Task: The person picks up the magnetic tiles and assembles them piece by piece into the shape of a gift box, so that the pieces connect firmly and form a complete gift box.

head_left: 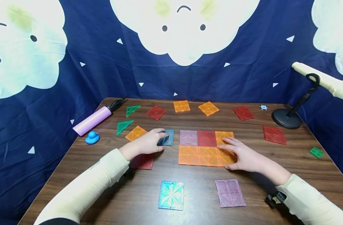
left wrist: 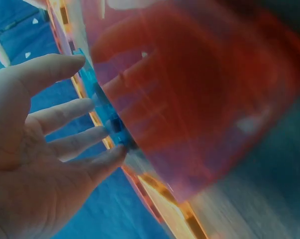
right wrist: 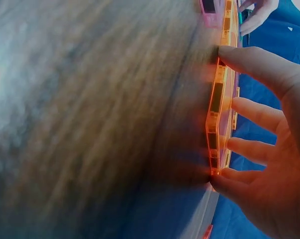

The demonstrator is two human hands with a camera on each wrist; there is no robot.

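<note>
My left hand holds a translucent blue square magnetic tile by its edges, thumb on the near side and fingers on the far side. Just right of it lies a flat panel of joined tiles: a purple tile, a red tile and an orange tile behind a row of orange tiles. A narrow gap separates blue from purple. At the panel's right end my right hand rests spread fingertips on the orange tiles, its thumb by the near corner. Below my left wrist is a red tile.
Nearer lie a patterned turquoise tile and a purple tile. Loose orange, red and green tiles ring the back and sides. A pump and blue duck sit left; a black stand and green brick sit right.
</note>
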